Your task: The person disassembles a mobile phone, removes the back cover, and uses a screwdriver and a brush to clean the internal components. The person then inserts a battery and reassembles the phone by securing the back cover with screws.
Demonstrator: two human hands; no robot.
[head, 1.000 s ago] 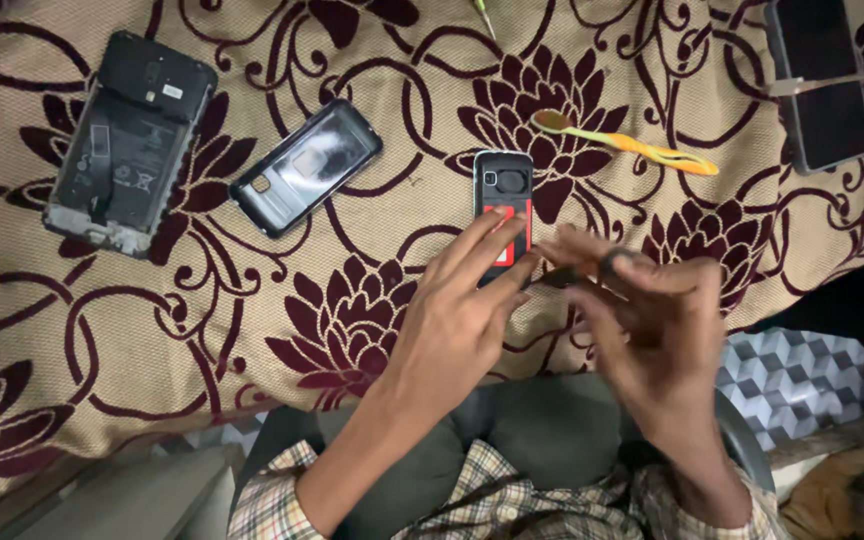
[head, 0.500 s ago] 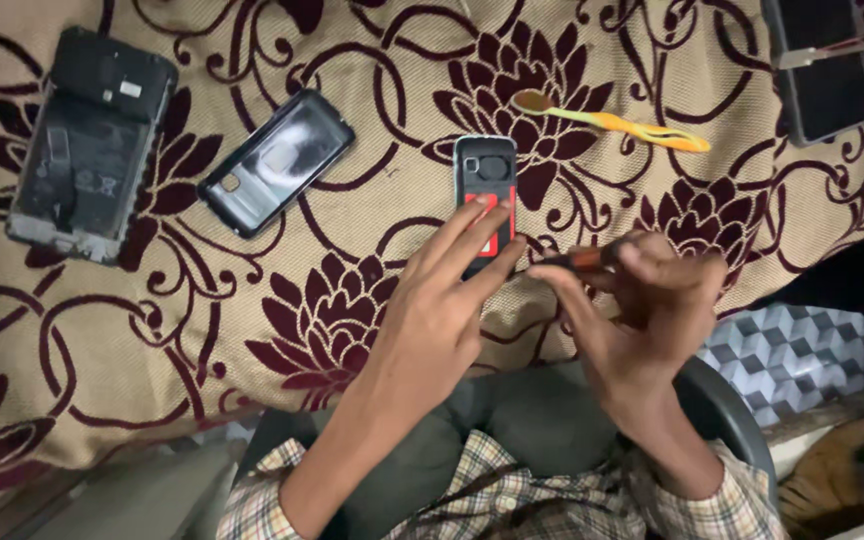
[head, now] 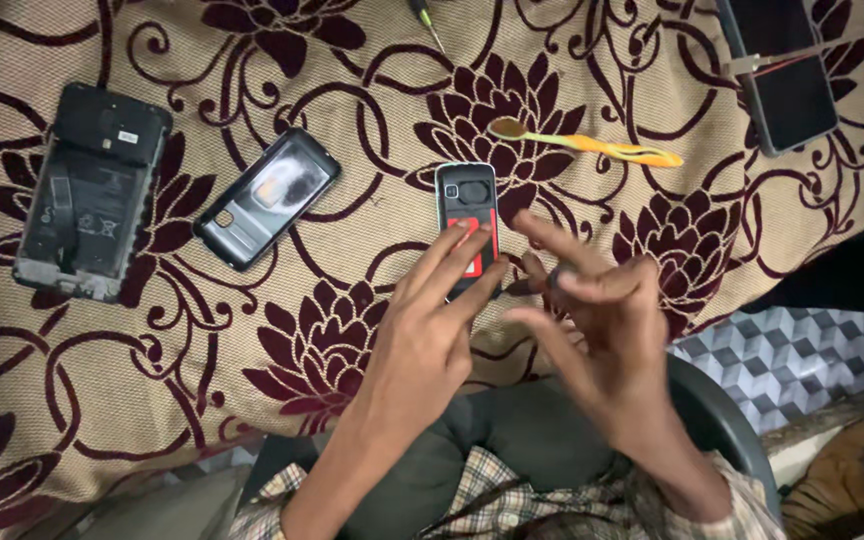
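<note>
Broadly, a beige cloth with maroon flowers (head: 152, 400) covers the work surface. Opened smartphone, back off, internals showing (head: 90, 192), far left. Dark phone (head: 787, 70) top right, a thin tool across it. Black phone, glossy face up (head: 266, 198), beside the opened one. Yellow-orange toothbrush (head: 592, 146) above the hands. Small red-and-black keypad phone (head: 468, 222) lies flat at centre, casing looks closed. Left hand (head: 422, 340) loose, two fingertips pressing the keypad phone's lower half, not gripping. Right hand (head: 602, 320) just beside it, fingers spread, seems to pinch something small and dark; blurred, cannot tell. Progress judgement: early, keypad phone only steadied, nothing visibly removed.
</note>
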